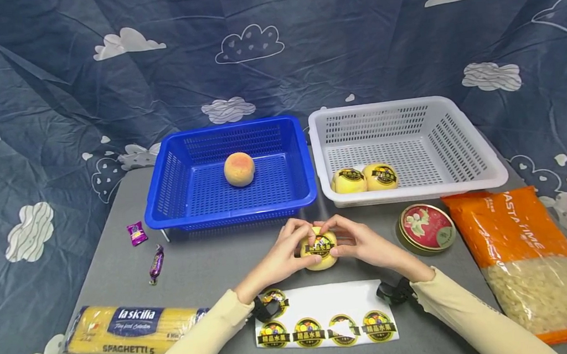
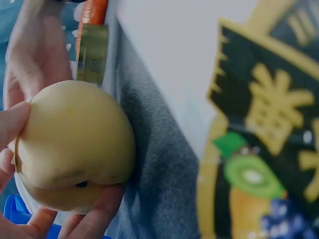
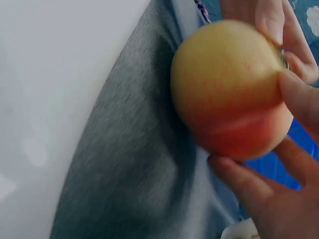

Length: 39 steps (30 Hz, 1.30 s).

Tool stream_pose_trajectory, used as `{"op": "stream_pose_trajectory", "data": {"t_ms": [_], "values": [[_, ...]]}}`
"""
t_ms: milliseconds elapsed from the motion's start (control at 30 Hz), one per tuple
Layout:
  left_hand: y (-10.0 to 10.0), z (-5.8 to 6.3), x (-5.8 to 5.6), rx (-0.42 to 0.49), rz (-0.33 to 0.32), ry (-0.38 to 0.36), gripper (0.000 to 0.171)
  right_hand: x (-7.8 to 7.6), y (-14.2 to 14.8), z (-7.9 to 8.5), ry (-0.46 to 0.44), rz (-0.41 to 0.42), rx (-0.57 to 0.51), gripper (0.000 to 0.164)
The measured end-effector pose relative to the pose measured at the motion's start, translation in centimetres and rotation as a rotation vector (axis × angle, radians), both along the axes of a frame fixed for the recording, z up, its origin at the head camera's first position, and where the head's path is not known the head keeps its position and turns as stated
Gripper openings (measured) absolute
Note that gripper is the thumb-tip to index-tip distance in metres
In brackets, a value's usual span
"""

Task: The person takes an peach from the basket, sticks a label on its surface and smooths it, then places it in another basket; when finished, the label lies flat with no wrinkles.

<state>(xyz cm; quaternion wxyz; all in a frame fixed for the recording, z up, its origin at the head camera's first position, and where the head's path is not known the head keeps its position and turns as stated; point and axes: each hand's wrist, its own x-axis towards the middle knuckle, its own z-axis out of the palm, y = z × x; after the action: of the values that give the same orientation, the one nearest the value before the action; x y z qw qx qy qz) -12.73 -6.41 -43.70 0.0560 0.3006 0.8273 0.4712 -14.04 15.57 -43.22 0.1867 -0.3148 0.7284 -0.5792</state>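
A yellow peach (image 1: 324,261) with a black-and-gold fruit label (image 1: 320,244) on its upper face is held just above the grey table, between both hands. My left hand (image 1: 289,249) grips its left side, thumb near the label's lower edge. From the other side my right hand (image 1: 365,244) holds it, thumb also by the label. The left wrist view shows the peach's (image 2: 75,134) plain yellow side and crease; a red blush marks the peach (image 3: 229,84) in the right wrist view. Below the hands lies a white sheet of labels (image 1: 323,301), with several labels on it.
Behind stand a blue basket (image 1: 231,214) with one unlabelled peach (image 1: 239,169) and a white basket (image 1: 414,191) with two labelled peaches (image 1: 382,177). Rightward are a round tin (image 1: 426,228) and a pasta bag (image 1: 535,268); leftward, spaghetti (image 1: 130,329) and two purple sweets (image 1: 156,265).
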Motion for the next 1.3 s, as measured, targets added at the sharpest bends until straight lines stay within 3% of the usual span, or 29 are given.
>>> {"op": "stream_pose_trajectory", "data": {"t_ms": [167, 400, 533, 667, 833, 1000, 1167, 1300], "values": [[-0.2, 0.3, -0.1, 0.035, -0.011, -0.068, 0.025, -0.2, 0.2, -0.2, -0.071, 0.047, -0.070, 0.032], [-0.7, -0.3, -0.8, 0.138, -0.046, -0.138, 0.014, -0.2, -0.7, -0.2, -0.073, -0.089, -0.021, 0.023], [-1.2, -0.7, -1.1, 0.191, -0.065, -0.153, 0.008, -0.4, -0.4, -0.3, -0.165, -0.081, -0.082, 0.020], [-1.2, -0.6, -1.1, 0.173, -0.077, -0.143, 0.007, -0.6, -0.1, -0.5, -0.244, -0.065, -0.115, 0.020], [-1.0, 0.4, -0.6, 0.169, -0.068, -0.117, 0.013, -0.6, -0.2, -0.6, -0.252, -0.083, -0.105, 0.021], [-0.8, 2.3, 0.0, 0.196, -0.054, -0.130, 0.011, -0.6, -1.0, -0.6, -0.255, -0.180, -0.090, 0.023], [-0.8, 2.7, 0.2, 0.196, -0.052, -0.143, 0.013, -0.6, -1.0, -0.6, -0.276, -0.208, -0.107, 0.021], [-0.8, 2.5, 0.4, 0.176, -0.082, -0.107, 0.018, -0.8, -0.5, -0.9, -0.293, -0.155, -0.144, 0.022]]}}
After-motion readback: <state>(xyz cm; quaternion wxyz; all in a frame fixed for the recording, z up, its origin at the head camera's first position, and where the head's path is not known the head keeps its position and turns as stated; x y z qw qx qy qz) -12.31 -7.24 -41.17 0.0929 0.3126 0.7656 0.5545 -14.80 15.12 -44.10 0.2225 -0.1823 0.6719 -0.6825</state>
